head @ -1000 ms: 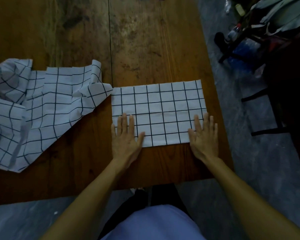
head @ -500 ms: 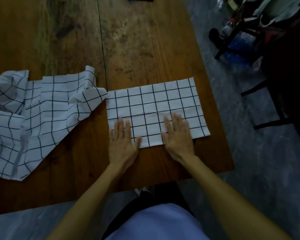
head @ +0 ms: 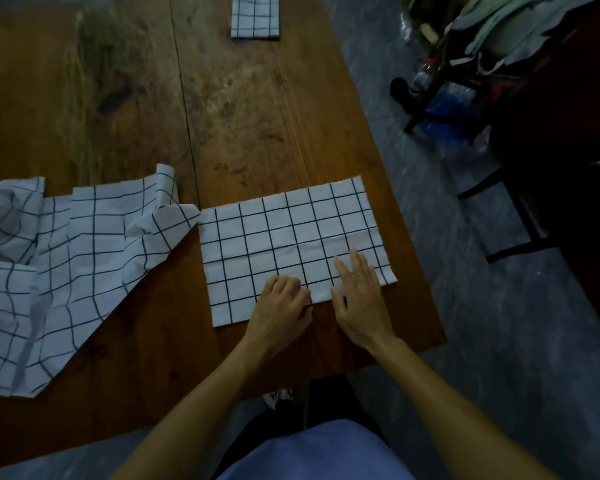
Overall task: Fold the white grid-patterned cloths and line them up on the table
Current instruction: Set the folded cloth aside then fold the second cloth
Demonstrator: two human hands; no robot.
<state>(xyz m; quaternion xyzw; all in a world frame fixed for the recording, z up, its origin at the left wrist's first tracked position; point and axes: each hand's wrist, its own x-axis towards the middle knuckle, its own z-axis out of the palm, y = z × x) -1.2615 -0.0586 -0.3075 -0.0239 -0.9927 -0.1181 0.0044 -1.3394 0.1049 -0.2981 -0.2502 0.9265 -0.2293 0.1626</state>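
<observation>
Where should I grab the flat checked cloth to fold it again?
Probably its right short edge, pinched at both corners and carried leftward. The flat cloth is a long rectangle lying smooth, so halving its length suits it. The left hand and right hand sit near the middle of its near edge, likely marking the fold line.

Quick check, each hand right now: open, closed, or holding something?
Left hand: fingers curled at the near edge of the half-folded cloth, apparently pinching it.
Right hand: open, fingers straight, pressing flat on the same cloth.
</observation>
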